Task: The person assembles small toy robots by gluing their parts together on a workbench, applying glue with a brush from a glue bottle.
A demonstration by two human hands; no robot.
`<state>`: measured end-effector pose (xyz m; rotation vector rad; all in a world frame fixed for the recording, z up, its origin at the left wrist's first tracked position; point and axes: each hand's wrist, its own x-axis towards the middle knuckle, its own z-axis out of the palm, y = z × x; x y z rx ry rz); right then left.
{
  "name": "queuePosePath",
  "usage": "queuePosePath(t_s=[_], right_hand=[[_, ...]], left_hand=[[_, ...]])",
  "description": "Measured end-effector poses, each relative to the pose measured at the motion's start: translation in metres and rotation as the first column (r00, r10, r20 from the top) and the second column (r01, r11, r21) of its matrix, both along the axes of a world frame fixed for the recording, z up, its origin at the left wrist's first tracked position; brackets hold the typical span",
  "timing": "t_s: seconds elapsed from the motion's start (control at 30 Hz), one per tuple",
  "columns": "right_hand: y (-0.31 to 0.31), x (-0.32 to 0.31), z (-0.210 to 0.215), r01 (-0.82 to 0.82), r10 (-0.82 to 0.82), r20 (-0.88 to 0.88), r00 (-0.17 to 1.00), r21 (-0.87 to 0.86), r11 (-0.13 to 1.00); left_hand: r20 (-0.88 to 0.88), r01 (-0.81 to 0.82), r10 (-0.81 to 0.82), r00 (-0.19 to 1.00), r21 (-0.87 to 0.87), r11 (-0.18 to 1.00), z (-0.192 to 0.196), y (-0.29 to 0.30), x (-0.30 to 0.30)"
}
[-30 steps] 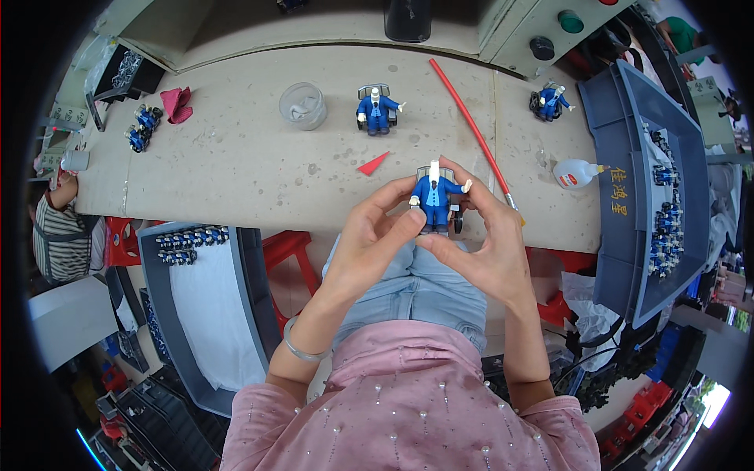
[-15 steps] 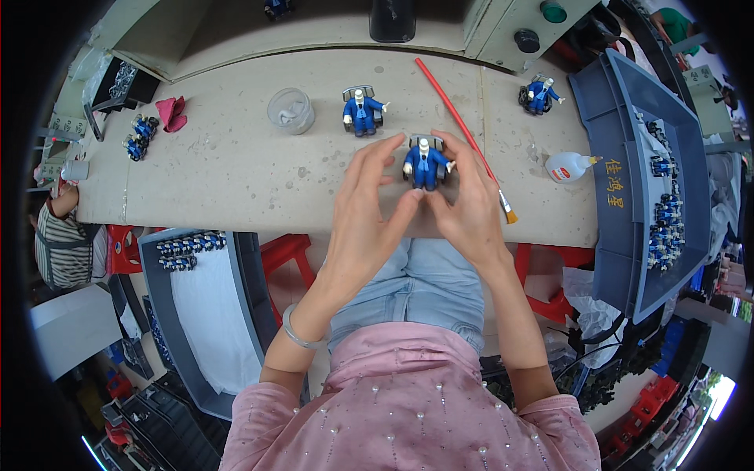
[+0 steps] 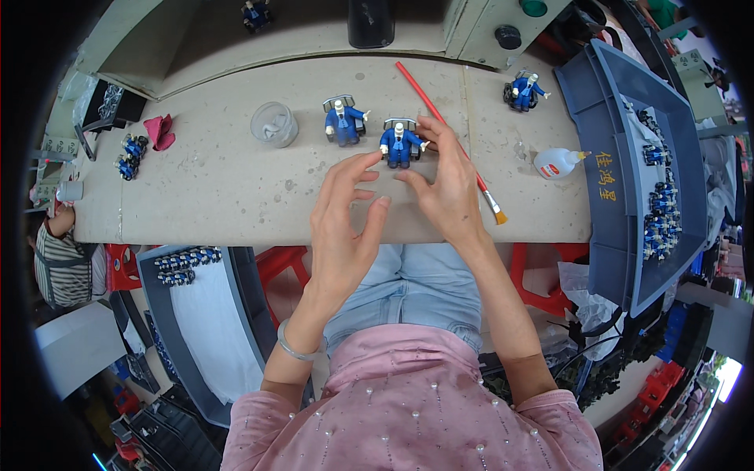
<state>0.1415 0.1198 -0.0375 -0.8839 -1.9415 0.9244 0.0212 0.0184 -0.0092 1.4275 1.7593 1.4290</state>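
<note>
A small blue toy figure [image 3: 399, 143] stands upright on the beige worktable [image 3: 220, 188], next to a second blue figure [image 3: 342, 122] on its left. My right hand [image 3: 444, 187] is just to the figure's right, its fingertips touching or almost touching the figure's side. My left hand [image 3: 343, 222] hovers open below and left of the figure, fingers spread, holding nothing.
A clear round cup [image 3: 274, 125], a red-handled brush [image 3: 448, 133], a white glue bottle [image 3: 557, 163] and a third blue figure [image 3: 523, 89] lie on the table. A blue tray of figures [image 3: 656, 188] is at the right, a grey tray [image 3: 196, 314] lower left.
Both hands carried the blue figure away from me and set it down on the table beside the other one. My left hand has let go and drawn back.
</note>
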Motion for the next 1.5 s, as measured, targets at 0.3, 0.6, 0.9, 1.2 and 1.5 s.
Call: queuePosePath(t_s=[0.3, 0.6, 0.9, 1.2, 1.5], right_hand=[[0.008, 0.001, -0.003, 0.033, -0.028, 0.077, 0.997, -0.055, 0.998], [-0.003, 0.013, 0.012, -0.055, 0.034, -0.093, 0.995, -0.233, 0.971], [-0.053, 0.04, 0.041, -0.273, 0.223, -0.163, 0.961, -0.456, 0.847], [-0.014, 0.062, 0.051, 0.27, -0.283, 0.507, 0.814, 0.101, 0.957], [0.009, 0.065, 0.037, 0.181, -0.121, 0.571, 0.812, -0.049, 0.982]], left_hand=[[0.014, -0.024, 0.024, 1.0, 0.003, 1.0, -0.014, 0.017, -0.002], [0.08, -0.034, 0.031, 0.996, 0.033, 0.999, -0.009, 0.018, 0.003], [0.704, 0.286, -0.121, 0.7, -0.121, 0.95, 0.001, -0.027, 0.004], [0.815, 0.328, -0.07, 0.575, -0.152, 0.932, -0.011, -0.036, 0.006], [0.799, 0.309, -0.107, 0.591, -0.101, 0.946, -0.01, -0.041, 0.004]])
